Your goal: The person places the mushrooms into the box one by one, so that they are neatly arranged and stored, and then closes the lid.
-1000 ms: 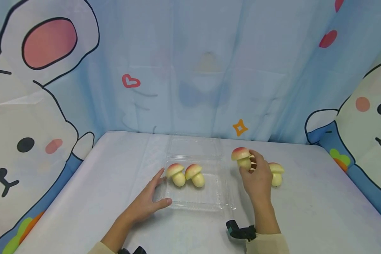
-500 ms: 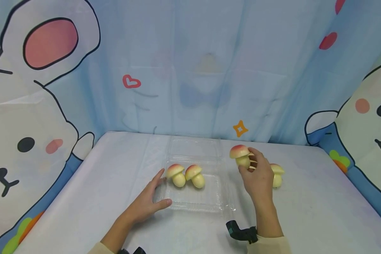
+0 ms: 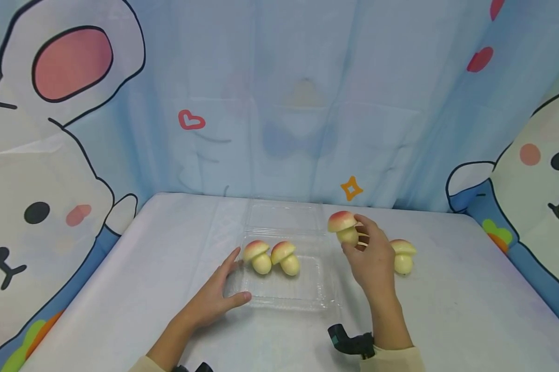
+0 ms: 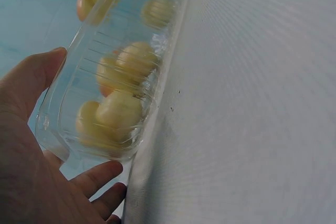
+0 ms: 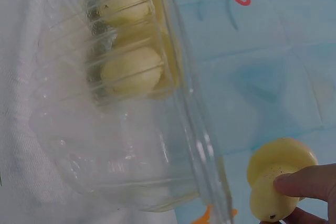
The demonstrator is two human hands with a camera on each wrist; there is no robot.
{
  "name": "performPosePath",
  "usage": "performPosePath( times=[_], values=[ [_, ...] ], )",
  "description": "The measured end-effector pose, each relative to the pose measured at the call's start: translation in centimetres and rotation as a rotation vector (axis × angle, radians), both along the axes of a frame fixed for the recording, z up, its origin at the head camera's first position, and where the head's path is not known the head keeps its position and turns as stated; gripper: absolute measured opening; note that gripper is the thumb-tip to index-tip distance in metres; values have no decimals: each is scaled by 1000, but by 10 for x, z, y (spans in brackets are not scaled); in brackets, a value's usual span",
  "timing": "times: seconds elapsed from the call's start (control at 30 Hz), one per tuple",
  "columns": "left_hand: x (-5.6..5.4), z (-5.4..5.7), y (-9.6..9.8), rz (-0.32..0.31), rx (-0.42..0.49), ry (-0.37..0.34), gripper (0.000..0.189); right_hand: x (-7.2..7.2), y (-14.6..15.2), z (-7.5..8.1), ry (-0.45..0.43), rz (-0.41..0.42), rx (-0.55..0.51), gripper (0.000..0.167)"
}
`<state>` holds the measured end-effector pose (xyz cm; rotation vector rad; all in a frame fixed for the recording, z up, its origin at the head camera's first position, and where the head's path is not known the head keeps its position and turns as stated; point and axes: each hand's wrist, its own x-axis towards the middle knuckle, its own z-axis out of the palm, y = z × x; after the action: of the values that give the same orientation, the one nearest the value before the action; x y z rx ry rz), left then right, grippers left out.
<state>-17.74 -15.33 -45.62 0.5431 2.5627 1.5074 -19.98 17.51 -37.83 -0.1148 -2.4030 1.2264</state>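
Note:
My right hand (image 3: 371,261) pinches a toy mushroom (image 3: 342,222) with a red-and-yellow cap, holding it above the table to the right of a clear plastic box (image 3: 314,281). Inside that box, in its left half, sit two similar mushrooms, a left one (image 3: 257,253) and a right one (image 3: 286,257). My left hand (image 3: 210,294) lies at the box's left side, fingers spread and thumb near the front corner. In the left wrist view the thumb (image 4: 44,72) is at the box's rim. The right wrist view shows the held mushroom (image 5: 278,177) between thumb and fingers.
Another mushroom (image 3: 404,257) stands on the white-covered table (image 3: 451,289), just right of my right hand. The box's clear lid (image 3: 285,214) lies folded back behind it. A blue curtain (image 3: 284,103) with cartoon figures hangs at the table's far edge.
My right hand has moved slightly left and a little up with the mushroom, nearer the box. The left hand and the mushrooms in the box stay where they were.

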Motion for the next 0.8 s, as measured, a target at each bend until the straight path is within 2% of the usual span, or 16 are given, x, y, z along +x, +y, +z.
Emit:
performPosePath(
  times=[0.27,0.8],
  values=[
    [-3,-6,-1,12,-5,-2,98,2,-5,4,18,46,6,60],
    [-4,-7,-1,10,-5,-1,99,3,-11,3,-6,102,43,61]
  ],
)
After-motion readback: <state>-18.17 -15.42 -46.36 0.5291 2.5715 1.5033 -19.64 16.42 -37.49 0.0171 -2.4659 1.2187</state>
